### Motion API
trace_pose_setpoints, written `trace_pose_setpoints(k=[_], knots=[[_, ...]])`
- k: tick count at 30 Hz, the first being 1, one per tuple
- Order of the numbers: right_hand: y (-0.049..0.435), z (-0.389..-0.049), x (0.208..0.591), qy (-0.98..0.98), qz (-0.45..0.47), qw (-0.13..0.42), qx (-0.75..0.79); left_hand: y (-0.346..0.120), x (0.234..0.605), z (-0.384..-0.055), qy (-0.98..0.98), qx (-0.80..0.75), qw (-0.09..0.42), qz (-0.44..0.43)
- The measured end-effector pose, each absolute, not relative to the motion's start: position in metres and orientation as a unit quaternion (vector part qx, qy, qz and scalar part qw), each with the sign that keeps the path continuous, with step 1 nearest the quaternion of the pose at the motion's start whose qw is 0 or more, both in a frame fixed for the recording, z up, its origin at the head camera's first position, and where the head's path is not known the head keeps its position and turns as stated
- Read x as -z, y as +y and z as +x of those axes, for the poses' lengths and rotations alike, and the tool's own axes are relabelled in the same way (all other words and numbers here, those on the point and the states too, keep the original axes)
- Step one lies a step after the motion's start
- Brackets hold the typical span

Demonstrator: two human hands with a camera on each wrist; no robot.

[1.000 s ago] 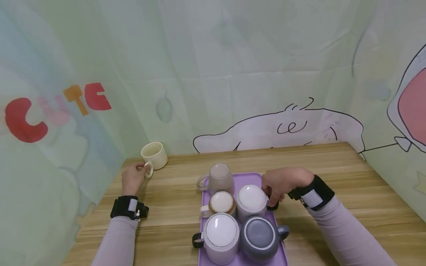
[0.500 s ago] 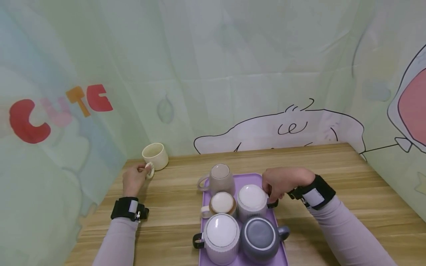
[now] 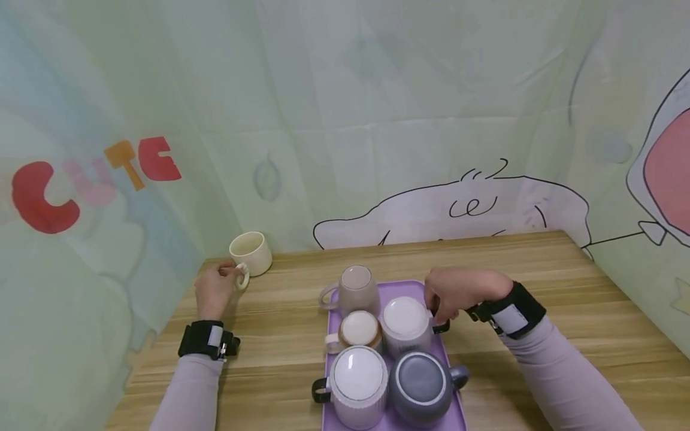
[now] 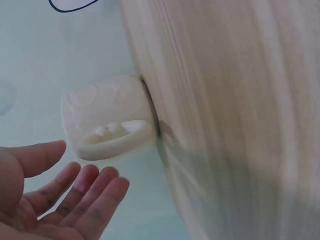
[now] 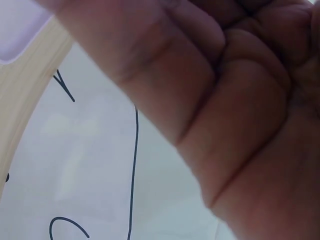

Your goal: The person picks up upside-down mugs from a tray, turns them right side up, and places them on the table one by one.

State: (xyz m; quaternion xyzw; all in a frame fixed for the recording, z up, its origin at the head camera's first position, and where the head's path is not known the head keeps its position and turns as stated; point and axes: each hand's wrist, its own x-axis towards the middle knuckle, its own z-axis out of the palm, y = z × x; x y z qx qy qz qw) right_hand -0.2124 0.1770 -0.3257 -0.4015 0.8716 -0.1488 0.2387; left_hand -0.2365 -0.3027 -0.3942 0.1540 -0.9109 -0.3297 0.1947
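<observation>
At the far left of the table a cream mug (image 3: pixel 257 254) stands upright, its handle toward my left hand (image 3: pixel 214 291). In the left wrist view that hand's fingers (image 4: pixel 102 202) are loosely spread just off the handle (image 4: pixel 117 141), holding nothing. My right hand (image 3: pixel 458 291) grips the black handle (image 3: pixel 441 327) of an upside-down white mug (image 3: pixel 405 318) on the purple tray (image 3: pixel 399 290). The right wrist view shows mostly curled fingers (image 5: pixel 165 65); the mug is out of that view.
Crowded on the tray are other upturned mugs: a taupe one (image 3: pixel 357 290), a small brown-and-cream one (image 3: pixel 359 329), a white ribbed one (image 3: pixel 359 377) and a dark grey one (image 3: pixel 421 383). A printed curtain (image 3: pixel 345 149) hangs behind the wooden table (image 3: pixel 286 335).
The white mug under my right hand has shifted slightly left and away from me. My left hand has drawn back a little from the cream mug's handle.
</observation>
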Motion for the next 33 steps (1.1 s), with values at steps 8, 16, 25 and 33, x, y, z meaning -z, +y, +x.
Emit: trace_pose_setpoints(k=[8, 16, 25, 33], knots=[[0.185, -0.213, 0.319, 0.865, -0.417, 0.228, 0.162, -0.284, 0.378, -0.236, -0.897, 0.349, 0.249, 0.113], [0.191, -0.217, 0.313, 0.854, -0.438, 0.214, 0.18, -0.252, 0.353, -0.234, -0.885, 0.392, 0.245, 0.052], [0.201, -0.222, 0.31, 0.853, -0.439, 0.19, 0.207, -0.226, 0.336, -0.237, -0.876, 0.433, 0.211, -0.034], [0.211, -0.228, 0.305, 0.83, -0.449, 0.196, 0.267, -0.202, 0.331, -0.232, -0.844, 0.5, 0.171, -0.096]])
